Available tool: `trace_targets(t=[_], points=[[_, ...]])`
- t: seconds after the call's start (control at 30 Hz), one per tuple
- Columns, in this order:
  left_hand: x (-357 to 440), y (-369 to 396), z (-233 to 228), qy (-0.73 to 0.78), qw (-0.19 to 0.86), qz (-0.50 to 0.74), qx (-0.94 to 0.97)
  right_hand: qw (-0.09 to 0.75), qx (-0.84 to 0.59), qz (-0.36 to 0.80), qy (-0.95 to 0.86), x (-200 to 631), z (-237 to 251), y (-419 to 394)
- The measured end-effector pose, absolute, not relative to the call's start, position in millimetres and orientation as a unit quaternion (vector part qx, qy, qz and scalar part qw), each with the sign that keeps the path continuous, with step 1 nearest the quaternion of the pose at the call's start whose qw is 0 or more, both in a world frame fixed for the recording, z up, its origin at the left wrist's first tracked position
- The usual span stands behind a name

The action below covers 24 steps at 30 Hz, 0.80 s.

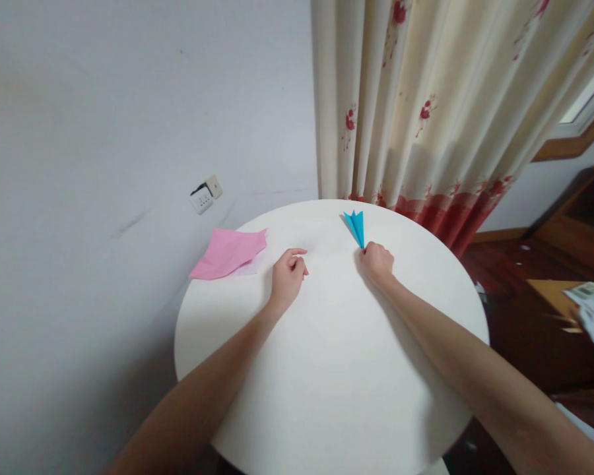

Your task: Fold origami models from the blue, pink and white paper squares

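table point(336, 396) | pink paper point(230, 253) at left edge | curtain point(426, 99) behind

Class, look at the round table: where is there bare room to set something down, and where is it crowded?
The near half of the white table, between the forearms, is bare. So is its right edge. The far side is busier: pink paper, left hand, right hand pinching the blue paper plane.

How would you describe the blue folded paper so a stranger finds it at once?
Start at the round white table before the curtain. At its far side, the right hand pinches the blue folded paper: small, narrow and pointed, unlike the larger pink paper lying flat at the left edge.
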State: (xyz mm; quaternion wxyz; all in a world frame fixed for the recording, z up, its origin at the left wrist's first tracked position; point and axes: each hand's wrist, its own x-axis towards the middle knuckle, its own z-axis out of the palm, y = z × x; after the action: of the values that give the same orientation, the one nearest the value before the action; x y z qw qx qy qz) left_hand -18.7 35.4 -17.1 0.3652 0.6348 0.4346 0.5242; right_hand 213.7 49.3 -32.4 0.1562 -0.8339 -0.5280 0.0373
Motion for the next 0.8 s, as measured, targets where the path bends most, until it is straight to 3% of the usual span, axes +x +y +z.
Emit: trace_targets(t=[0.53, 0.8], points=[[-24.7, 44.5, -28.5, 0.434, 0.355, 0.516, 0.648, 0.176, -0.834, 0.021, -0.523, 225.4, -45.8, 72.5], [-52.4, 75.7, -25.0, 0.488, 0.297, 0.528, 0.628, 0.197, -0.833, 0.028, -0.516, 224.3, -47.7, 62.0]])
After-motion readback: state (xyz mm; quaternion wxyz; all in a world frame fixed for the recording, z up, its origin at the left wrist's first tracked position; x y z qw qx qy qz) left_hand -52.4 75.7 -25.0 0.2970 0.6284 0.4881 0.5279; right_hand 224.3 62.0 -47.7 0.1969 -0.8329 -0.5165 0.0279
